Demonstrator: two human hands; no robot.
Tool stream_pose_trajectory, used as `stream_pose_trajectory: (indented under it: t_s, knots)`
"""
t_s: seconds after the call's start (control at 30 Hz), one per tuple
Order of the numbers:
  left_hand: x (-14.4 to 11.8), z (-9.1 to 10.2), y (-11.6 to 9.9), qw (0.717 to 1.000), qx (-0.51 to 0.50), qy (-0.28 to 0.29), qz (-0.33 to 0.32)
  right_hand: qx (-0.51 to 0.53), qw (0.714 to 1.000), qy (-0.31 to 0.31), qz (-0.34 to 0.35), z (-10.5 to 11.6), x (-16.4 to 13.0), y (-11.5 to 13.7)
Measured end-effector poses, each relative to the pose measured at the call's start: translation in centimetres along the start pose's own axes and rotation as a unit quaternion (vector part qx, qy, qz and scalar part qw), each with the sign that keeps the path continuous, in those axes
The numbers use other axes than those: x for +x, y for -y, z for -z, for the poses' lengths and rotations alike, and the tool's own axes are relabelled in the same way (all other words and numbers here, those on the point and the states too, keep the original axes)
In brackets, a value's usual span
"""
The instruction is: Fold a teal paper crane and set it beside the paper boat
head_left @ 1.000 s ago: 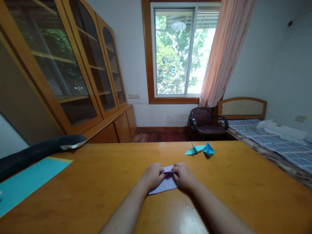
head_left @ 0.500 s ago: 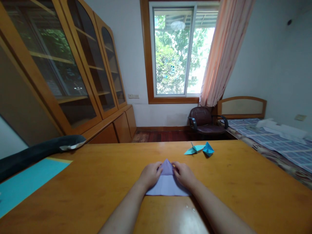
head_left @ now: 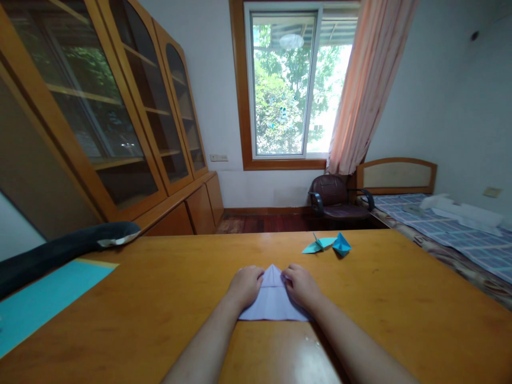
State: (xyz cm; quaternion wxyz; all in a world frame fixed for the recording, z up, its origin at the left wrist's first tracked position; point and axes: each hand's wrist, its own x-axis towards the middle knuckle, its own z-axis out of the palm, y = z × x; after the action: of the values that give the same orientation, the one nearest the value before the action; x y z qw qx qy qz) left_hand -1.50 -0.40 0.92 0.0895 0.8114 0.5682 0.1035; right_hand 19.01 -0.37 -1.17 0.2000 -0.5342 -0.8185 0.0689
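wooden table (head_left: 168,288) bearing lilac paper (head_left: 273,304), light-blue origami (head_left: 328,242) and blue origami (head_left: 341,246) beyond that paper's right, cyan sheet (head_left: 52,298) leftward of it

Pink curtain (head_left: 372,85) at window (head_left: 282,90); dark chair (head_left: 334,196) beneath.

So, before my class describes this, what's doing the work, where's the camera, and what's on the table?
No machine here: a person works with two bare hands, filmed by a head-worn camera looking forward and down. The left hand and right hand touch opposite sides of a folded lilac paper on the wooden table; whether they pinch or press it is unclear. Farther back, toward the right, are a light-blue folded paper and a darker blue one; at the left lies a turquoise sheet.
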Motion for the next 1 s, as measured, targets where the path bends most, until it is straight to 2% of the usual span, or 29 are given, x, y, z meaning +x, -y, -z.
stream_pose_trajectory:
  t_s: [0.4,0.57,0.77,1.0]
  knots:
    - [-0.1,0.1,-0.5,0.999,0.029,-0.018,-0.007,-0.011,1.000,0.020,0.005,0.1,-0.1,0.1]
    - [-0.3,0.3,-1.4,0.997,0.035,-0.002,-0.065,-0.024,0.999,0.025,0.007,0.2,0.0,0.1]
    - [-0.5,-0.5,-2.6,0.991,0.040,0.024,-0.122,-0.029,0.999,0.020,0.016,0.0,0.0,-0.1]
    - [-0.6,-1.2,-3.3,0.993,0.036,0.035,-0.107,-0.034,0.999,0.015,0.016,0.1,0.0,0.2]
